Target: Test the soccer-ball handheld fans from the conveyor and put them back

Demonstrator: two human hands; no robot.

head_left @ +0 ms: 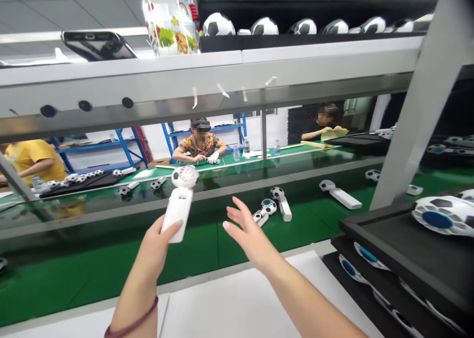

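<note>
My left hand (pixel 157 241) is closed around the white handle of a handheld fan (pixel 177 214), thumb across its front. The fan is upright over the green conveyor belt (pixel 122 254), and its round head carries a soccer-ball pattern. To its right, my right hand (pixel 250 234) reaches over the belt with fingers apart and nothing in them. Beyond those fingertips lie more soccer-ball fans; one fan (pixel 284 207) points its white handle toward me, and another fan (pixel 342 195) rests farther right.
Stacked black trays (pixel 414 249) with fans stand at the right, beside a slanted white post (pixel 418 91). An overhead shelf (pixel 222 71) holds a phone (pixel 98 45), a decorated bottle (pixel 170 21) and a tray of fans. Several people sit across the belt.
</note>
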